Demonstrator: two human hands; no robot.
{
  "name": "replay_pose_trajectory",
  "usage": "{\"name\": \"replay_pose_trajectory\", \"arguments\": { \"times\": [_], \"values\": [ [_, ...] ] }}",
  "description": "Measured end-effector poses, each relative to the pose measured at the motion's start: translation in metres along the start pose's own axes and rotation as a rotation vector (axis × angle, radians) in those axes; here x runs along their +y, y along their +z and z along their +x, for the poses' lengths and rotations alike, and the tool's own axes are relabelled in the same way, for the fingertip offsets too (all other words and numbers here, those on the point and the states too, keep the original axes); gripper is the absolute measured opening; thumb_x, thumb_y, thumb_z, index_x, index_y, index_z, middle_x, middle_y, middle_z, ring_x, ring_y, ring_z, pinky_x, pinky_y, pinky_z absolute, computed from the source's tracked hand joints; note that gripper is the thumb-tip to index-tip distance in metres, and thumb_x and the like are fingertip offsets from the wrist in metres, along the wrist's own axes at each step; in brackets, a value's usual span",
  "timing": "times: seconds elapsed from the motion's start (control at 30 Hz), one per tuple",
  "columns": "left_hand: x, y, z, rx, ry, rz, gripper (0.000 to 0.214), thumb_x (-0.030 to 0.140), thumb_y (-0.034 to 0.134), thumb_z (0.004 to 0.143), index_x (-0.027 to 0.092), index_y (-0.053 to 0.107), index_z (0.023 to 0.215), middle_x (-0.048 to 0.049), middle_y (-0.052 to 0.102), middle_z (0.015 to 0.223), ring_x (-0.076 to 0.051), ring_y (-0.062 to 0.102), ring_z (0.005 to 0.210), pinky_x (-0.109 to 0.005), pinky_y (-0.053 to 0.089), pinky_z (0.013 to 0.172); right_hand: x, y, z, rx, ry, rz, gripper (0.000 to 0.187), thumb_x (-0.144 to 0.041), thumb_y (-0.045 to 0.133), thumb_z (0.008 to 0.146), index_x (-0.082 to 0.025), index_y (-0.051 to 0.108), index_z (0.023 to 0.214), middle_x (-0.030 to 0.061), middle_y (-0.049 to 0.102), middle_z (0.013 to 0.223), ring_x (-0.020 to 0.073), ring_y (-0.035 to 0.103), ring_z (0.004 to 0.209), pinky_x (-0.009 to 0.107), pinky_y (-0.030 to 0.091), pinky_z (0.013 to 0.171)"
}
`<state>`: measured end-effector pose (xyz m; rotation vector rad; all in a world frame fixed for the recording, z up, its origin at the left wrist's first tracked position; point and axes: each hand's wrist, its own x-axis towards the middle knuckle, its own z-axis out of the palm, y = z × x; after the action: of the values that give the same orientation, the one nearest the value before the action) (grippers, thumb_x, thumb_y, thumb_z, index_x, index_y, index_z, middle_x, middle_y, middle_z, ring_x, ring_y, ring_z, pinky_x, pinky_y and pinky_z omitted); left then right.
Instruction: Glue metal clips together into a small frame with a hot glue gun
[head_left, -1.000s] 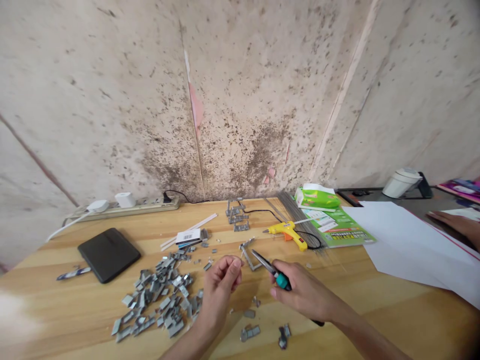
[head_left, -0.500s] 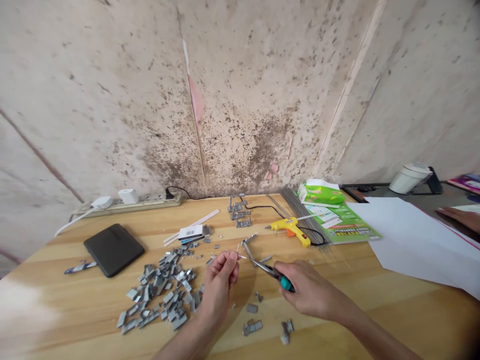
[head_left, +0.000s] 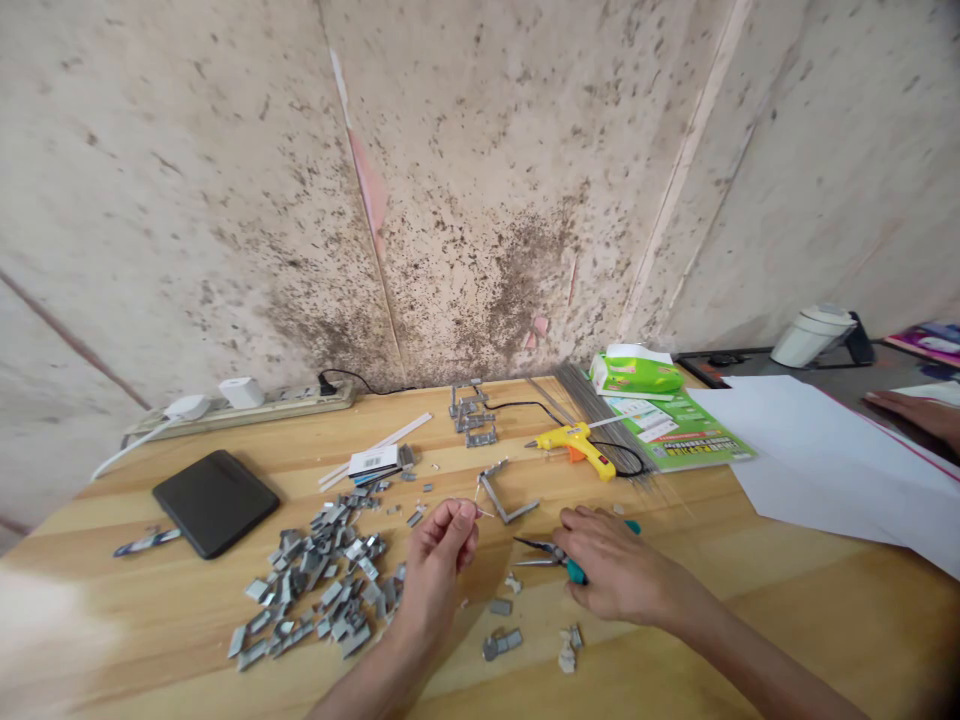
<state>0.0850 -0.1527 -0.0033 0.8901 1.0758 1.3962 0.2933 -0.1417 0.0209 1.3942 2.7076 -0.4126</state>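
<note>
My left hand (head_left: 441, 556) is raised a little above the wooden table (head_left: 787, 610), fingers pinched on a thin bit of wire that sticks out to the right. My right hand (head_left: 611, 572) lies low on the table over the teal-handled pliers (head_left: 551, 555), whose jaws point left and rest on the wood; its fingers curl loosely round the handles. A bent grey metal piece (head_left: 504, 499) lies just beyond both hands. A pile of small grey metal clips (head_left: 319, 585) sits left of my left hand.
A yellow glue gun (head_left: 576, 447), green packets (head_left: 660, 405), thin rods and white sheets (head_left: 832, 465) lie to the right. A black pad (head_left: 214, 500) and a power strip (head_left: 247, 408) are at the left. Another person's hand (head_left: 919, 412) rests at the far right.
My right hand has lowered the pliers from a raised position down onto the table. My left hand stays pinched on the wire, shifted slightly.
</note>
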Motion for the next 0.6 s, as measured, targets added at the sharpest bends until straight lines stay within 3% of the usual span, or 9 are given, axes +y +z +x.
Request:
{"name": "replay_pose_trajectory", "arguments": {
  "times": [0.6],
  "values": [
    [-0.001, 0.004, -0.004, -0.028, -0.001, 0.020, 0.029, 0.041, 0.064, 0.074, 0.014, 0.057, 0.068, 0.0062, 0.040, 0.045, -0.006, 0.029, 0.044, -0.019, 0.020, 0.044, -0.002, -0.014, 0.000, -0.064, 0.049, -0.121, 0.032, -0.020, 0.061, 0.066, -0.011, 0.063, 0.097, 0.0140, 0.059, 0.102, 0.0299, 0.051, 0.100, 0.041, 0.038, 0.088]
  ]
}}
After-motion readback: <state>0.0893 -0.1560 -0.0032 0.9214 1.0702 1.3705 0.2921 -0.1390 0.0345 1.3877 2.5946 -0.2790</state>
